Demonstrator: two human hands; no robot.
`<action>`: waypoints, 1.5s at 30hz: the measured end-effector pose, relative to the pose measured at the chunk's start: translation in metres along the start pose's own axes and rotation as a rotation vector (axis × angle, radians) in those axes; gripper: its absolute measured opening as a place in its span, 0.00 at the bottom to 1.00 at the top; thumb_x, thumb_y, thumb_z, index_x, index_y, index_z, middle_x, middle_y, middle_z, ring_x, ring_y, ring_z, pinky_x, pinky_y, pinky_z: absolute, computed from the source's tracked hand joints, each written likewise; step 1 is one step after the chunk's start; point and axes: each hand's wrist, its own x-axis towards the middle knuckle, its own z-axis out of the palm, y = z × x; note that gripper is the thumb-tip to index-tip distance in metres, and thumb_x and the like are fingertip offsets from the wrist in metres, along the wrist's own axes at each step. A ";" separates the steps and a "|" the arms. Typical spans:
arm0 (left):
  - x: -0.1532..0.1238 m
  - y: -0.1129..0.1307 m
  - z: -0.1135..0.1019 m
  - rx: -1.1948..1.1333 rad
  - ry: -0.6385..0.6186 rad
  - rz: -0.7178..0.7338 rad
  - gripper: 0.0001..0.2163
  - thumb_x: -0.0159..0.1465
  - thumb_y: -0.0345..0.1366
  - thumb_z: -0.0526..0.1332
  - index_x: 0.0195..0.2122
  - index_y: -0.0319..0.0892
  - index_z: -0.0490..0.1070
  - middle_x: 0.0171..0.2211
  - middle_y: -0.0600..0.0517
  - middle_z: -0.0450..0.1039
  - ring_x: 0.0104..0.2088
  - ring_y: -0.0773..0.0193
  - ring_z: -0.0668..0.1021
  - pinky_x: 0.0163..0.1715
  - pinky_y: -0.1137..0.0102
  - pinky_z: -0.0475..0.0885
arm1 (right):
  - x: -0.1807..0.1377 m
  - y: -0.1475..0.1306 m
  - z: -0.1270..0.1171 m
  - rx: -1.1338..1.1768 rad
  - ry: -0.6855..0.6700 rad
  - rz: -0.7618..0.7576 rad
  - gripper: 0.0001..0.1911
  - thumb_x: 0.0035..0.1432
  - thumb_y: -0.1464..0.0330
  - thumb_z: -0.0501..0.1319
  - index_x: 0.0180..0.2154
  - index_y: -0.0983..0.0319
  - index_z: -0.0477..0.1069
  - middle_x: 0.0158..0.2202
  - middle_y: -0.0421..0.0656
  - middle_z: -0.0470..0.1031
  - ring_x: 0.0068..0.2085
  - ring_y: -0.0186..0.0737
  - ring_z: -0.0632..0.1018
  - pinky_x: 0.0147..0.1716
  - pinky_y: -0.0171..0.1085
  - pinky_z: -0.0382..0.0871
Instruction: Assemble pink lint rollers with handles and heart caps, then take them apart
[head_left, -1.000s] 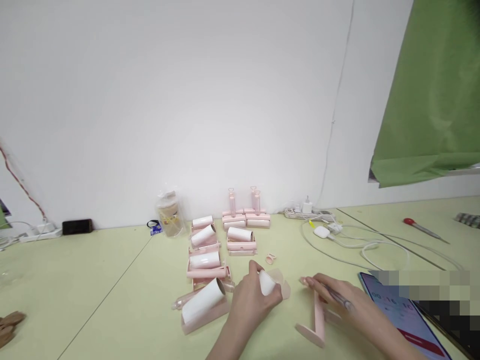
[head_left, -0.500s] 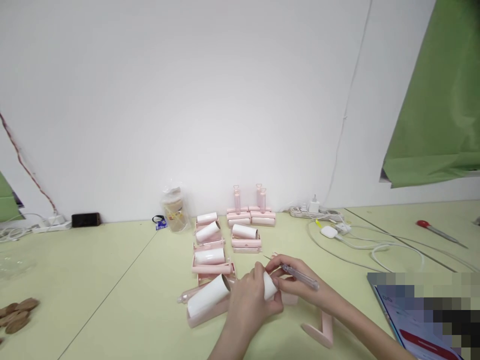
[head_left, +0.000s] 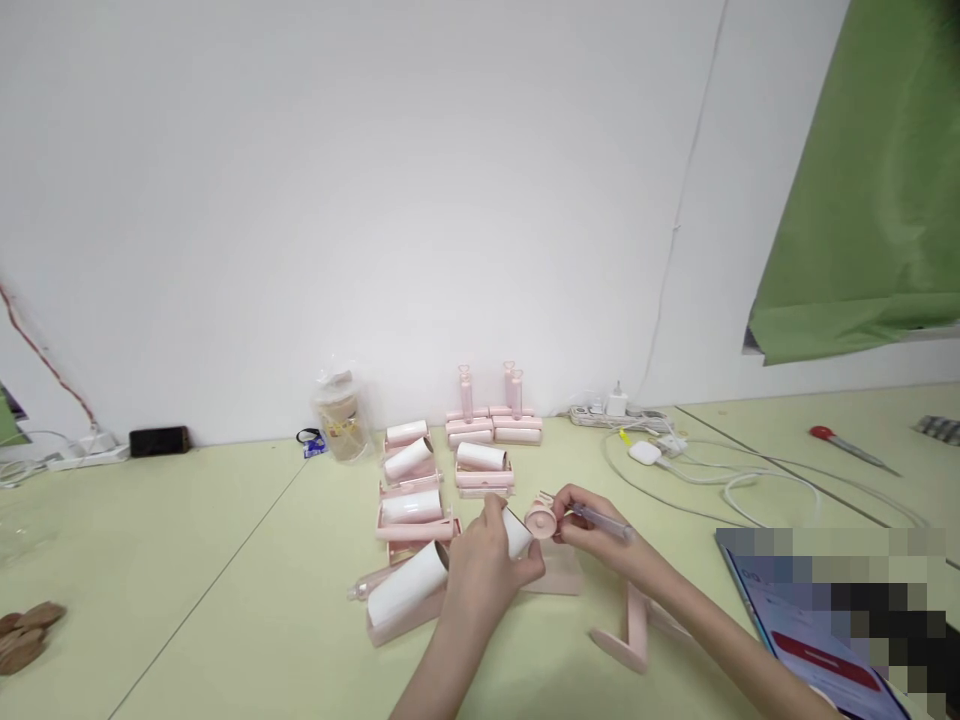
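Note:
My left hand (head_left: 487, 555) is closed around a white paper roll (head_left: 516, 535), its end turned to the right. Just right of that end, my right hand (head_left: 589, 525) pinches a round pink end cap (head_left: 541, 520), apart from the roll. A slim tool with a clear handle (head_left: 604, 521) also lies in the right hand; its tip is hard to make out. Under the hands sits a pink case part (head_left: 561, 572). Left of my left hand, a larger white roll (head_left: 409, 585) leans in a pink case (head_left: 386, 632). A pink angled part (head_left: 634, 630) lies below my right forearm.
Several pink lint rollers with white rolls (head_left: 412, 507) stand in rows toward the wall. A bagged cup (head_left: 342, 420) is behind left. Cables (head_left: 750, 485), a power strip (head_left: 619, 417), a red-handled tool (head_left: 847, 447) and a tablet (head_left: 787, 610) are on the right.
The pink end cap now shows in my right hand, away from the roll's end; earlier both hands met at that end. The view has shifted slightly.

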 end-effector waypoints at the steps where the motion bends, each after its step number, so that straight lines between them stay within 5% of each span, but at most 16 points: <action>1: 0.001 0.001 -0.001 0.018 -0.005 -0.029 0.17 0.54 0.38 0.54 0.44 0.37 0.59 0.34 0.43 0.75 0.35 0.47 0.77 0.27 0.67 0.65 | -0.001 0.001 -0.001 -0.015 -0.011 -0.006 0.02 0.47 0.73 0.56 0.26 0.62 0.64 0.23 0.36 0.66 0.25 0.33 0.68 0.25 0.32 0.59; 7: 0.002 0.006 -0.006 -0.001 -0.020 -0.115 0.17 0.54 0.35 0.54 0.45 0.37 0.58 0.33 0.42 0.74 0.35 0.46 0.77 0.29 0.65 0.65 | -0.004 -0.005 -0.005 -0.053 0.061 -0.045 0.06 0.56 0.65 0.54 0.32 0.61 0.65 0.23 0.36 0.64 0.25 0.33 0.66 0.26 0.34 0.60; 12: 0.012 0.012 0.000 -0.407 0.007 0.080 0.18 0.57 0.35 0.54 0.47 0.40 0.53 0.40 0.44 0.70 0.40 0.53 0.75 0.35 0.66 0.66 | 0.005 -0.036 -0.017 -0.024 0.351 -0.131 0.16 0.59 0.56 0.50 0.25 0.58 0.54 0.18 0.32 0.54 0.20 0.31 0.58 0.20 0.32 0.54; 16: 0.023 0.019 0.013 -0.623 0.020 0.167 0.15 0.59 0.37 0.54 0.46 0.42 0.52 0.43 0.45 0.67 0.42 0.55 0.72 0.40 0.65 0.65 | 0.014 -0.059 -0.025 -0.042 0.447 -0.156 0.20 0.57 0.56 0.53 0.20 0.58 0.52 0.14 0.32 0.53 0.17 0.30 0.56 0.18 0.32 0.51; 20: 0.027 0.023 0.023 -0.785 0.020 0.227 0.15 0.60 0.37 0.55 0.45 0.43 0.52 0.44 0.46 0.65 0.44 0.56 0.71 0.43 0.63 0.64 | 0.025 -0.048 -0.020 -0.103 0.364 -0.108 0.20 0.51 0.55 0.59 0.19 0.60 0.56 0.16 0.33 0.54 0.19 0.30 0.60 0.19 0.31 0.53; 23: 0.026 0.019 0.025 -0.860 -0.041 0.308 0.16 0.61 0.37 0.55 0.47 0.42 0.51 0.45 0.44 0.65 0.45 0.56 0.70 0.44 0.62 0.64 | 0.025 -0.027 -0.015 -0.120 0.260 -0.075 0.18 0.43 0.56 0.65 0.32 0.59 0.64 0.20 0.32 0.55 0.21 0.31 0.61 0.19 0.31 0.54; 27: 0.027 0.014 0.024 -0.947 -0.027 0.300 0.17 0.62 0.40 0.54 0.48 0.41 0.50 0.44 0.45 0.64 0.43 0.59 0.71 0.45 0.63 0.65 | 0.011 -0.004 -0.010 -0.122 0.160 -0.055 0.31 0.39 0.59 0.67 0.46 0.57 0.60 0.29 0.34 0.57 0.22 0.30 0.60 0.22 0.31 0.58; 30: 0.030 0.015 0.021 -1.049 0.043 0.253 0.18 0.62 0.40 0.54 0.49 0.43 0.49 0.41 0.48 0.64 0.40 0.62 0.72 0.42 0.65 0.67 | 0.003 0.007 0.000 -0.157 0.076 -0.035 0.27 0.33 0.64 0.70 0.40 0.58 0.66 0.30 0.36 0.62 0.27 0.34 0.64 0.27 0.34 0.62; 34: 0.031 0.019 0.009 -1.096 0.132 0.277 0.17 0.62 0.40 0.55 0.48 0.45 0.49 0.40 0.50 0.64 0.38 0.64 0.72 0.40 0.67 0.68 | 0.002 0.012 0.016 -0.162 0.077 -0.032 0.07 0.47 0.64 0.62 0.29 0.59 0.68 0.27 0.37 0.65 0.30 0.37 0.65 0.31 0.36 0.62; 40: 0.028 0.016 -0.021 -0.935 0.482 0.354 0.19 0.59 0.38 0.60 0.48 0.46 0.53 0.45 0.49 0.62 0.46 0.62 0.70 0.45 0.67 0.65 | 0.008 0.007 0.010 -0.048 0.179 -0.072 0.09 0.52 0.61 0.55 0.29 0.60 0.65 0.28 0.40 0.68 0.31 0.38 0.71 0.33 0.37 0.66; 42: 0.027 0.015 -0.025 -0.749 0.413 0.415 0.19 0.58 0.36 0.61 0.48 0.46 0.55 0.44 0.49 0.64 0.46 0.61 0.70 0.46 0.67 0.65 | 0.009 0.004 -0.001 -0.015 0.282 -0.074 0.10 0.53 0.61 0.51 0.30 0.60 0.63 0.28 0.41 0.68 0.30 0.39 0.72 0.32 0.38 0.68; 45: 0.027 0.012 -0.017 -0.271 -0.047 0.528 0.19 0.57 0.35 0.61 0.48 0.44 0.59 0.45 0.48 0.66 0.45 0.58 0.71 0.44 0.66 0.67 | 0.006 -0.006 -0.023 -0.023 0.414 -0.096 0.07 0.53 0.66 0.45 0.27 0.59 0.58 0.28 0.41 0.66 0.28 0.37 0.71 0.29 0.38 0.67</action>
